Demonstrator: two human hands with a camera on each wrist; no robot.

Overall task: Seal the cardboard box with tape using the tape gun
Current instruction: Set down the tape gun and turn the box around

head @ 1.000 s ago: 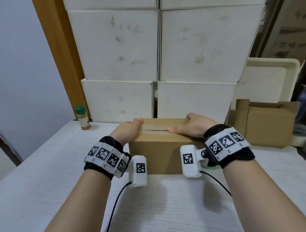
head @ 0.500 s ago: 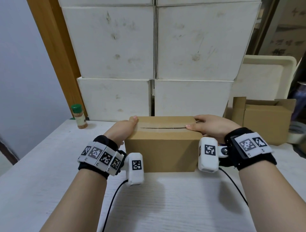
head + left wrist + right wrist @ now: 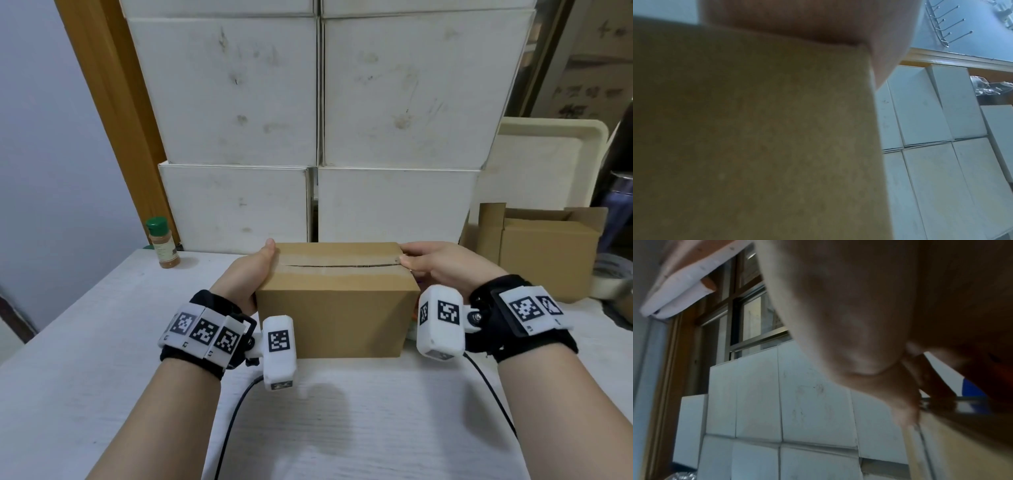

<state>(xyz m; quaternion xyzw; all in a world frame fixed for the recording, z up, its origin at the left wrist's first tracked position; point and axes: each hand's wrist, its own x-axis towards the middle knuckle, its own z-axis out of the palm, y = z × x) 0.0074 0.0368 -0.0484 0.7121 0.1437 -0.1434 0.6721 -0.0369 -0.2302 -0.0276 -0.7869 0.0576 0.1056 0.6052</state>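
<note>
A brown cardboard box (image 3: 337, 318) stands on the white table (image 3: 376, 428), with its top flaps folded down and a thin dark seam gap along the top. My left hand (image 3: 250, 274) grips its left end, thumb on top, and the box side (image 3: 756, 129) fills the left wrist view. My right hand (image 3: 438, 263) holds the right end, thumb at the end of the seam. The other fingers of both hands are hidden. A sliver of orange (image 3: 414, 317) shows behind the box's lower right corner; I cannot tell what it is. No tape gun is clearly visible.
Stacked white boxes (image 3: 318, 120) form a wall right behind the box. A green-capped spice jar (image 3: 163, 243) stands at the back left. At the right are an open cardboard box (image 3: 548, 253), a tape roll (image 3: 613, 281) and a cream tray (image 3: 548, 161).
My right hand has slid from the middle of the box top to its right end, uncovering the seam. The left hand has stayed on the left end.
</note>
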